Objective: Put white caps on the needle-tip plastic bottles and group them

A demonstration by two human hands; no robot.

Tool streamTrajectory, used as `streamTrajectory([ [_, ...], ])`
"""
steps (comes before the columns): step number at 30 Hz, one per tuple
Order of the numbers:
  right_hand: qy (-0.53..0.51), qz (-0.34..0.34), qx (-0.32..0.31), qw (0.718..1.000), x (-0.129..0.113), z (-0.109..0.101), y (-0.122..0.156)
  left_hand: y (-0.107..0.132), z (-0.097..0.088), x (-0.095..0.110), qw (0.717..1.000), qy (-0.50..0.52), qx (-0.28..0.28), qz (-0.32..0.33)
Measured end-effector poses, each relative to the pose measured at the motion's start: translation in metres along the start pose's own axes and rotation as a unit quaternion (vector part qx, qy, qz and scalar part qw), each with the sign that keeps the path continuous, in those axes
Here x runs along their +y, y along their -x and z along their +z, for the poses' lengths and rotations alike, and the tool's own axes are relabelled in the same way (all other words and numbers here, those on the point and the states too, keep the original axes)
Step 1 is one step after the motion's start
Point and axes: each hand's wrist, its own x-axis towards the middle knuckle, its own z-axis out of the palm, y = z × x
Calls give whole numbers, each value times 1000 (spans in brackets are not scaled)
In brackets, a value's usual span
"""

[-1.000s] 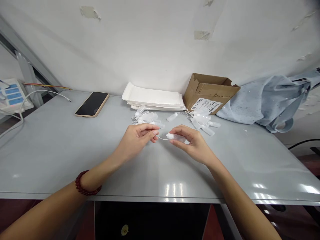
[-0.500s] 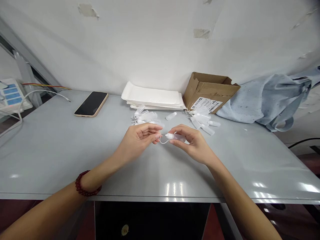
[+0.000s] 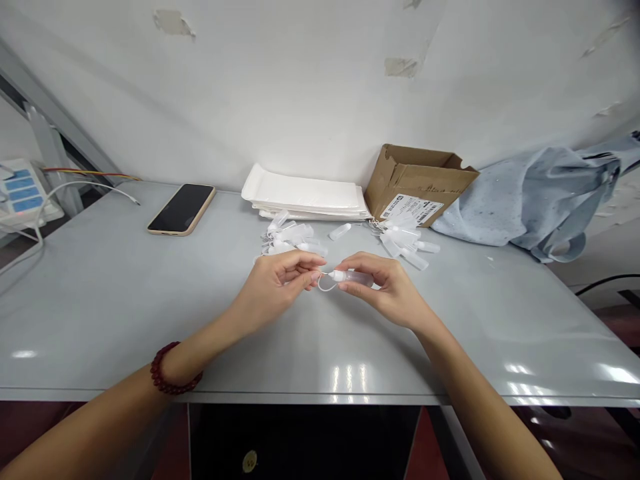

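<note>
My right hand (image 3: 387, 288) grips a small clear plastic bottle (image 3: 356, 277) lying sideways, its white tip pointing left. My left hand (image 3: 278, 283) pinches the bottle's tethered cap right at that tip; a thin loop of tether (image 3: 327, 287) hangs between the two hands. Both hands hover just above the grey table (image 3: 125, 300). Behind the left hand lies a pile of similar small bottles (image 3: 293, 237). A second pile of bottles (image 3: 405, 241) lies behind the right hand, and one single bottle (image 3: 340, 231) rests between the piles.
A phone (image 3: 182, 208) lies face up at the back left, by a white cable (image 3: 85, 188). A stack of white trays (image 3: 305, 197) and an open cardboard box (image 3: 419, 183) stand against the wall. Light blue cloth (image 3: 540, 197) is heaped at the right.
My left fingers have come closer to the bottle's tip, so the tether loop has shortened. Both hands stay in nearly the same place.
</note>
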Motion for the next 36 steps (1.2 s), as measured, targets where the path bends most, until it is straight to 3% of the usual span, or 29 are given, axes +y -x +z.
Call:
streamTrajectory([
  [26,-52,12,-4,999,3,10,0,0,2,-3,999,-37,-25,10],
  [36,-37,-16,72,997,-1,6,0,1,3,12,998,-53,13,-21],
])
